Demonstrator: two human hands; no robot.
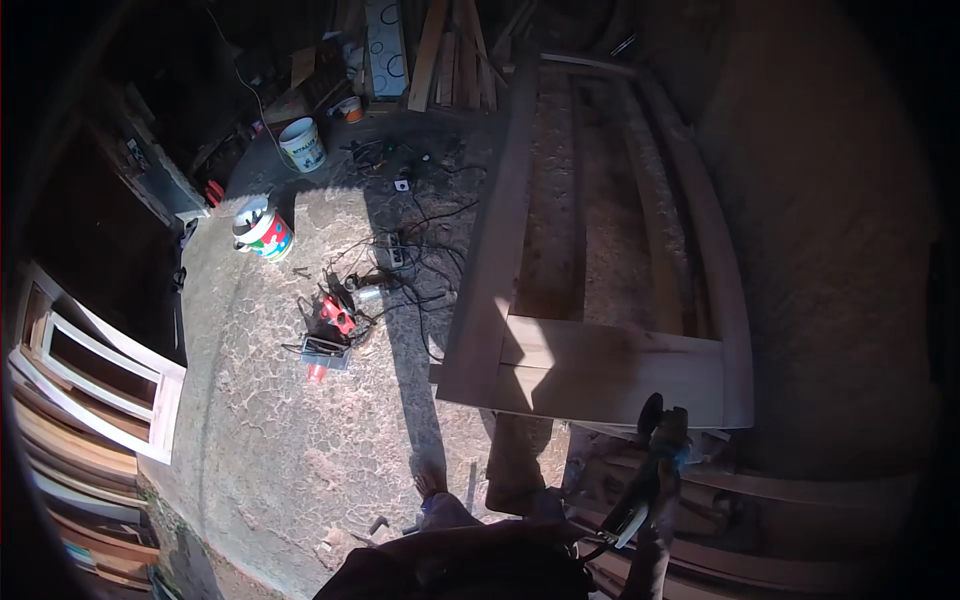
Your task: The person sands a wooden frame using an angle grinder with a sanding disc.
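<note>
In the lower right, my right hand (661,478) grips a dark angle grinder (635,490) with a round disc at its upper end and a cord at its lower end. The disc is beside the near end of a large pale wooden frame (610,370), which lies raised off the floor with long inner openings; I cannot tell whether they touch. A patch of sunlight falls on the frame's near board. My left hand is not in view; my bare foot (430,480) shows on the cracked concrete floor.
Red power tools (338,316), tangled cords and a power strip (395,250) lie on the floor at centre. Two buckets (265,235) stand behind them. Pale frames (160,410) and stacked boards (70,450) line the left; planks (430,55) lean at the back; more timber lies below the frame.
</note>
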